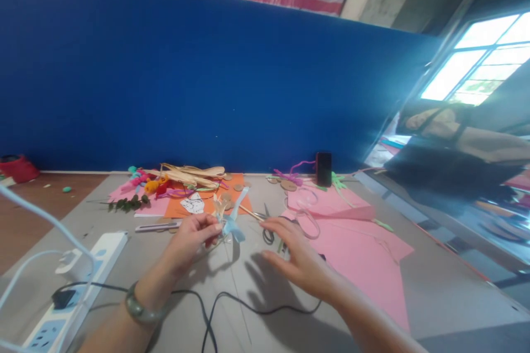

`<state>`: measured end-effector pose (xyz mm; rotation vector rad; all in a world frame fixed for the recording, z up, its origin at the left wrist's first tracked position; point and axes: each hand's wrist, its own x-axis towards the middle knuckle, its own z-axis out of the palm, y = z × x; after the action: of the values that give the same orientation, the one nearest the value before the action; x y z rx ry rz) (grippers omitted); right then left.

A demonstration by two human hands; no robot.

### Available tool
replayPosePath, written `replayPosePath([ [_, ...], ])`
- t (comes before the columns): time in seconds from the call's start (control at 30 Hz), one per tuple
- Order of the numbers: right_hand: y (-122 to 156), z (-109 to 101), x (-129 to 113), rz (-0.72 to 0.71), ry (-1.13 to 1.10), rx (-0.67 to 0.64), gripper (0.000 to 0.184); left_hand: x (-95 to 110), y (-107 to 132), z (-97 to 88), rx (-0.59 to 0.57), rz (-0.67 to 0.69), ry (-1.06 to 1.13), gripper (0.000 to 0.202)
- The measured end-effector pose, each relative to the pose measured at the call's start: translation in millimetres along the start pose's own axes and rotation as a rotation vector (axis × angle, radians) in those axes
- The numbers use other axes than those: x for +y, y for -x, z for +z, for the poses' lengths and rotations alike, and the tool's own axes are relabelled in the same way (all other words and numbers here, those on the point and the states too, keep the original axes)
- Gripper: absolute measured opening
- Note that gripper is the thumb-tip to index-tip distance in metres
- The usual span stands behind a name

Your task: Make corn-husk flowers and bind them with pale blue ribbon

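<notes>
My left hand (197,236) wears a bracelet at the wrist and is closed in a pinch above the table. Its fingertips grip a small bundle with a light-blue ribbon (233,227) and pale, papery strips. A thin stem or wire (238,292) trails below the bundle toward me. To the right, my right hand (296,253) hovers with fingers stretched apart and nothing in them. Just beyond its fingertips lie scissors (268,235), partly hidden by the hand, and a thin wooden stick (250,212).
Pink sheets (364,270) cover the right side, with a phone (323,169) upright behind them. A utility knife (157,226), green leaves (130,203) and a bundle of wooden strips (190,175) lie left. A power strip (105,259) and black cable (256,309) occupy the front. A blue panel (207,77) rises behind.
</notes>
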<state>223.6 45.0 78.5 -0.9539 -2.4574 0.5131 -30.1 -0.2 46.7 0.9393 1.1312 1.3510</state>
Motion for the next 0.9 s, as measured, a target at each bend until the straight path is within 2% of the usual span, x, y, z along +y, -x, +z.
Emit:
replayPosePath([
  [0.1,-27.7,20.9,-24.3,-0.073,-0.252,-0.009,0.050,-1.5,-0.4,-1.7,-0.017,0.026,-0.034,0.024],
  [0.2,-49.9,43.8,-31.3,-0.058,-0.452,-0.011,0.048,-0.7,-1.8,-3.0,-0.004,0.038,-0.062,0.026],
  [0.37,-61.3,65.5,-25.2,-0.013,-0.490,0.039,0.033,2.9,-2.6,-0.5,0.034,0.047,-0.136,0.029],
  [0.57,-57.0,63.6,-26.2,-0.044,-0.401,0.126,0.014,3.5,-0.7,6.4,0.128,0.076,-0.243,0.028],
  [0.7,-56.9,57.9,-31.8,-0.105,-0.364,0.162,0.013,6.7,2.1,9.5,0.195,0.137,-0.290,0.027],
  [0.9,-59.8,50.6,-35.1,-0.076,-0.367,0.127,0.012,7.8,4.2,11.0,0.262,0.195,-0.299,0.023],
])
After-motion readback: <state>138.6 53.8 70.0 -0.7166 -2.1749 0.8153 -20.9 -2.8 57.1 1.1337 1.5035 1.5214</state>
